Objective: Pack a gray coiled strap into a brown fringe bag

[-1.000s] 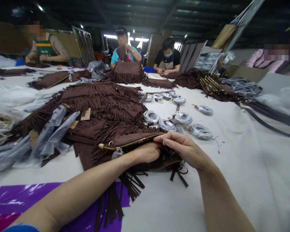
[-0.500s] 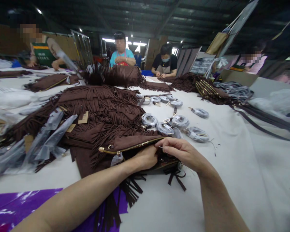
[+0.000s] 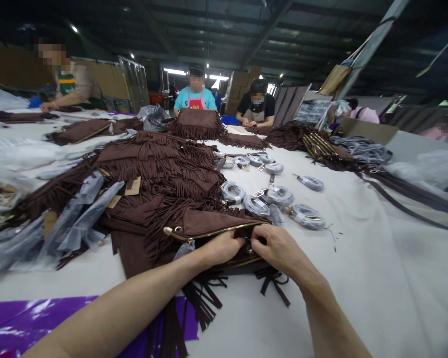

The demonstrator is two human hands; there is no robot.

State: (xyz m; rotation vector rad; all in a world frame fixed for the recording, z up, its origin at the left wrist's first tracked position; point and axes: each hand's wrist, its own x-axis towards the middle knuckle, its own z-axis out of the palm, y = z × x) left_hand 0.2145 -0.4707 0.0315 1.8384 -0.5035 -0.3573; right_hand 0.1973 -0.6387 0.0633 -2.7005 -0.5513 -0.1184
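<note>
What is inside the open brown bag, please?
The left hand is partly inside the brown bag; dark lining shows nearby. The hand and shadow cover whatever lies deeper.

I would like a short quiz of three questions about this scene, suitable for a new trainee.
1. Multiple choice: what colour is the plastic sheet at the lower left? a) yellow b) purple c) green
2. True or false: the zipper of the bag between the left hand and right hand is fully closed.
3. Fill in: the coiled straps lie to the ____ of the fringed pile.

Key: 1 b; 2 false; 3 right.
</note>
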